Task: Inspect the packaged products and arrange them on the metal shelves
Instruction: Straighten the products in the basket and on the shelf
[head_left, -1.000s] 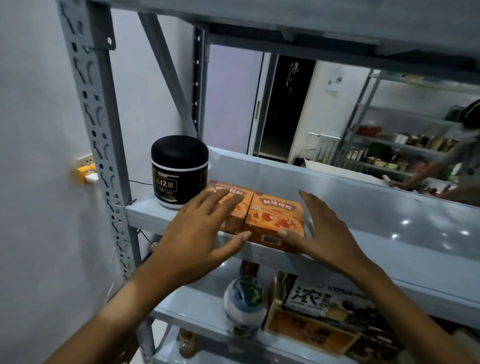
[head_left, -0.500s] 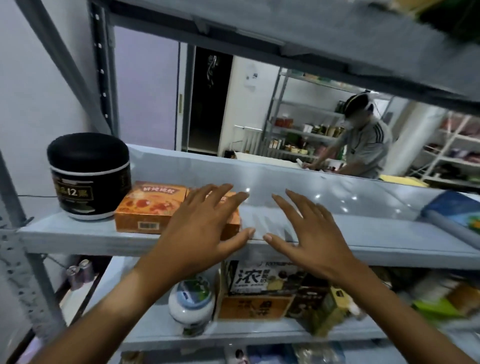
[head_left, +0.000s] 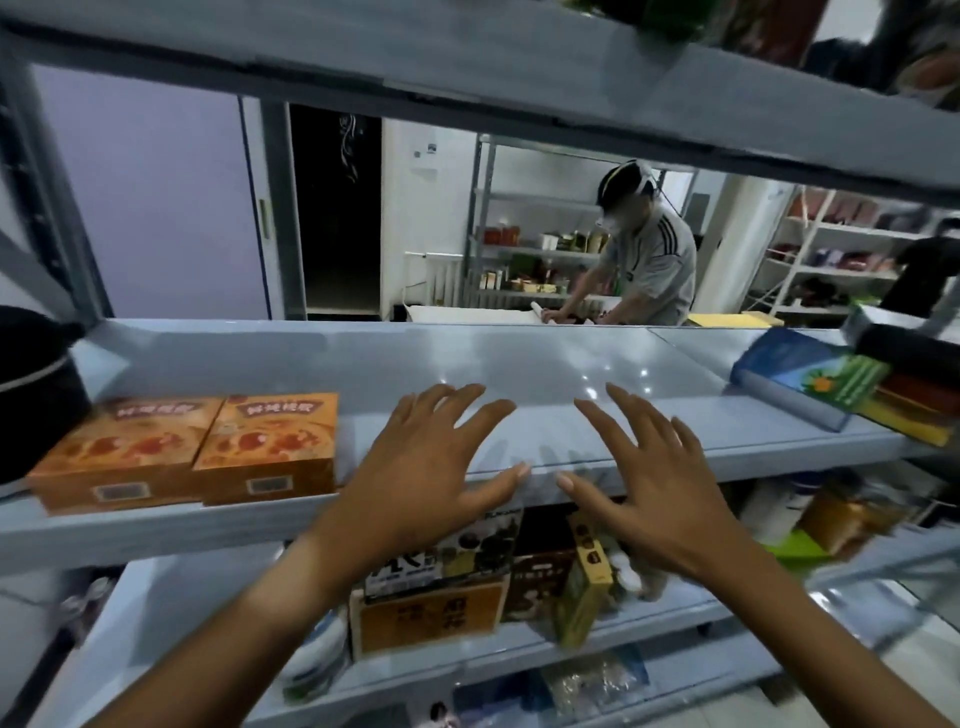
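Both hands, left hand (head_left: 421, 467) and right hand (head_left: 660, 478), hover with fingers spread, grips released, holding nothing, seemingly just above the grey metal shelf (head_left: 545, 374), centre frame; two orange cardboard boxes (head_left: 192, 449) sit at left.

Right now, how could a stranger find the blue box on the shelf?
Look at the middle metal shelf, where the open hands hover. Follow it to its right end: the blue box lies there tilted, beside dark stacked packages. Only it is blue with a green corner and an orange flower.
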